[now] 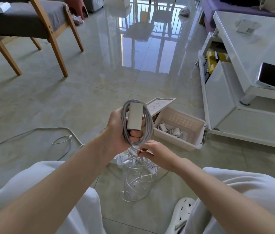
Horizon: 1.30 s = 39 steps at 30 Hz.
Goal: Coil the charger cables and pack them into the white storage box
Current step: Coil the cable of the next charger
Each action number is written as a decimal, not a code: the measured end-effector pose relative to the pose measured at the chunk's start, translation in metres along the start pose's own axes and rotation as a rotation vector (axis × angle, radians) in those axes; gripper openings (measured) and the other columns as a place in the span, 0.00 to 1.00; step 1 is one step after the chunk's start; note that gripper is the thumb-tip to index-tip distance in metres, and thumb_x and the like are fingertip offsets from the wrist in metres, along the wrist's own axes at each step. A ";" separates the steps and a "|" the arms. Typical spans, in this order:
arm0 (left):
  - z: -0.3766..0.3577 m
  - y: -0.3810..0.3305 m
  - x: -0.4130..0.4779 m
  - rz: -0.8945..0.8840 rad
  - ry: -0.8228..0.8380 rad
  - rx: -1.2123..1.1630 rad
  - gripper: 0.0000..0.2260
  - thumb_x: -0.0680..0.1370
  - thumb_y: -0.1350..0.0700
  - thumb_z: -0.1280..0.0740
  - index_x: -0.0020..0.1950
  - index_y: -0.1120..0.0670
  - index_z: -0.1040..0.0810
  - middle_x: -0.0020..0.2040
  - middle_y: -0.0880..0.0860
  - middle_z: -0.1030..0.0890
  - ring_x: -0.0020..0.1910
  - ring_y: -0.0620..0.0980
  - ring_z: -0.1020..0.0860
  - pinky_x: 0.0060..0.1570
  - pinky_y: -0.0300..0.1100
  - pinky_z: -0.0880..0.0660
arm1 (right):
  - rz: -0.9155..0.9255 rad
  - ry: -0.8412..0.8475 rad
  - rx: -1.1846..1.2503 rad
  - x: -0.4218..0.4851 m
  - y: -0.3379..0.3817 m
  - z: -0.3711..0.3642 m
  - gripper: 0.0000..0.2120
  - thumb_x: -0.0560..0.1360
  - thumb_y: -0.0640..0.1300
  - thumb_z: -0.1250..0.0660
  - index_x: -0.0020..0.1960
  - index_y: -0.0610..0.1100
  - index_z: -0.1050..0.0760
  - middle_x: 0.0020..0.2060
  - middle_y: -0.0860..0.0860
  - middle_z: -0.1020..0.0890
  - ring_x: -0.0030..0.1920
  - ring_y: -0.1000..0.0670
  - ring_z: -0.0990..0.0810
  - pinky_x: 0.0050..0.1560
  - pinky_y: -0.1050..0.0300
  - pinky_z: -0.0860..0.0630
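Coiling is nearing its finish at centre frame: the left hand (116, 132) is gripping a grey rectangular power adapter (134, 115) with its grey cable (147, 122) looped round it, fingers curled through the loops, while the right hand (157, 154) just below is pinching what seems to be the cable's tail. The next move is probably calling for tucking that tail in, then carrying the bundle right to the open white plastic storage box (192, 137) sitting on the floor, its perforated lid (158, 105) tilting back. Counting: one adapter, one coil, one box, one tangled heap of white cables (138, 179) at lower centre, strands uncountable, and one loose white cable (32, 132) trailing at left; chargers inside the box are too small to count.
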<state>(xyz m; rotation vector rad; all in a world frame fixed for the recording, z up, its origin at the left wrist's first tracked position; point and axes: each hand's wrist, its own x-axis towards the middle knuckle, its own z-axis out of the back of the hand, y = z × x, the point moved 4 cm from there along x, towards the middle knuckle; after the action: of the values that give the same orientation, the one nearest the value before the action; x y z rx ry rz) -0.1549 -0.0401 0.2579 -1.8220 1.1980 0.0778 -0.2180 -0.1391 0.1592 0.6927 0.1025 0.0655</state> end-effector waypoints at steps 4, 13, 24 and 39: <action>-0.003 -0.008 -0.007 -0.019 0.096 -0.043 0.17 0.77 0.54 0.51 0.36 0.60 0.30 0.28 0.53 0.31 0.14 0.44 0.37 0.15 0.26 0.43 | -0.174 0.233 -0.080 -0.006 -0.029 -0.014 0.06 0.77 0.41 0.37 0.48 0.43 0.21 0.47 0.47 0.20 0.48 0.48 0.23 0.52 0.56 0.28; 0.002 -0.023 -0.003 -0.092 0.013 0.080 0.18 0.78 0.50 0.48 0.36 0.59 0.29 0.28 0.54 0.31 0.14 0.46 0.39 0.17 0.25 0.44 | -0.041 0.208 -0.024 -0.002 0.004 -0.019 0.08 0.76 0.44 0.34 0.44 0.40 0.23 0.43 0.46 0.18 0.47 0.47 0.22 0.59 0.50 0.29; 0.013 -0.027 0.003 -0.166 -0.162 0.040 0.17 0.80 0.50 0.48 0.36 0.56 0.29 0.29 0.54 0.31 0.16 0.47 0.36 0.18 0.26 0.41 | -0.041 -0.063 0.418 -0.003 0.050 0.029 0.06 0.77 0.40 0.35 0.45 0.38 0.22 0.33 0.51 0.20 0.34 0.52 0.22 0.43 0.56 0.23; 0.012 -0.003 0.011 -0.057 -0.259 0.094 0.17 0.81 0.50 0.48 0.40 0.58 0.28 0.33 0.56 0.28 0.15 0.47 0.30 0.18 0.28 0.35 | -0.508 -0.233 0.652 -0.004 0.019 0.050 0.13 0.75 0.35 0.33 0.59 0.37 0.23 0.46 0.45 0.17 0.46 0.50 0.18 0.52 0.58 0.21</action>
<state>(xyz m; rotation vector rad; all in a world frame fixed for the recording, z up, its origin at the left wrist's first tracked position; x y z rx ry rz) -0.1423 -0.0390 0.2476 -1.7042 0.9520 0.2149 -0.2163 -0.1560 0.2097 1.2990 0.0720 -0.5578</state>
